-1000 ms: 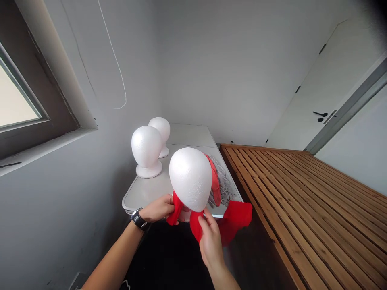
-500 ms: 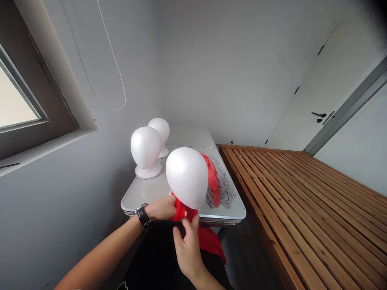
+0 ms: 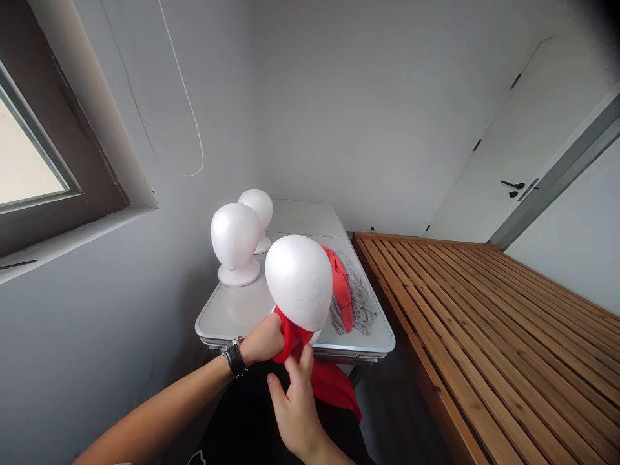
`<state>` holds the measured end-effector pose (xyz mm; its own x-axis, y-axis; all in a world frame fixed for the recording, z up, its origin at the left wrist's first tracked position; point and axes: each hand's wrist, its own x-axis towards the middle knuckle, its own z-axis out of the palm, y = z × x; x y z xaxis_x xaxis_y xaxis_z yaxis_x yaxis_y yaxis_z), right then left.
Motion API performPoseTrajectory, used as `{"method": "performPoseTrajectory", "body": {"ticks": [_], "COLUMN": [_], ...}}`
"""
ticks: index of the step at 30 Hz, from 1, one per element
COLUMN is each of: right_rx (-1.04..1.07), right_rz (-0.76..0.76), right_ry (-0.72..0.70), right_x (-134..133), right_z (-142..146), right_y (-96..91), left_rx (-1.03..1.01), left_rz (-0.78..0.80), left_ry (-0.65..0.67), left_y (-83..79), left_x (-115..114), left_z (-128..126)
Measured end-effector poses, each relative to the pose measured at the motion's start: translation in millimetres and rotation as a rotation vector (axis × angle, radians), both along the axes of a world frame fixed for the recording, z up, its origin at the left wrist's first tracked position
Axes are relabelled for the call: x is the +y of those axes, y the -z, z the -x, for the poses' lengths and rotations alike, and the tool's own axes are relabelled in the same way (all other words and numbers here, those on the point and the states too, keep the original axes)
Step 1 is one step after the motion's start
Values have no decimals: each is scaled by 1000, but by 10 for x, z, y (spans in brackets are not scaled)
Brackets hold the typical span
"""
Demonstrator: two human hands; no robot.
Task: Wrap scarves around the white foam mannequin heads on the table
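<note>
Occupying the centre, the white table (image 3: 235, 311) carries the nearest foam head (image 3: 299, 281) at its front edge and two more foam heads (image 3: 236, 236) farther back, to the left. A red cloth (image 3: 336, 389) lies against the nearest foam head's neck, one length hanging below the table edge. The left hand (image 3: 264, 338) is clenched on the cloth; the right hand (image 3: 296, 405) touches it with the fingertips, grip undeterminable.

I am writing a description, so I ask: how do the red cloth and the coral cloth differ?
The red cloth is deep red; the coral cloth is paler. The left hand grips the red cloth below the front foam head; no hand touches the coral cloth. Part of the red cloth hangs below the tabletop; the coral cloth lies on it. Both are reddish fabric.
</note>
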<state>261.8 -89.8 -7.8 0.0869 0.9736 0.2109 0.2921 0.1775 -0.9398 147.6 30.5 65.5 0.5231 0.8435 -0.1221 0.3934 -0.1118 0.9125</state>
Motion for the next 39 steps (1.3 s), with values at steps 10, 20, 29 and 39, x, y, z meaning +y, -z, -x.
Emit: {"method": "performPoseTrajectory", "body": {"ticks": [10, 20, 29, 39], "right_rx": [18, -43, -67, -101], "right_rz": [-34, -16, 13, -11], "right_ry": [130, 288, 336, 353], "right_x": [119, 249, 277, 309], "right_z": [-290, -659, -777, -855], "right_y": [103, 339, 345, 386], "left_rx": [-87, 322, -498, 41], "left_rz": [168, -324, 439, -158], "left_ry": [12, -134, -318, -361], "left_y": [-56, -229, -34, -255], "left_x": [-63, 184, 161, 262], "left_z": [-43, 263, 293, 472]}}
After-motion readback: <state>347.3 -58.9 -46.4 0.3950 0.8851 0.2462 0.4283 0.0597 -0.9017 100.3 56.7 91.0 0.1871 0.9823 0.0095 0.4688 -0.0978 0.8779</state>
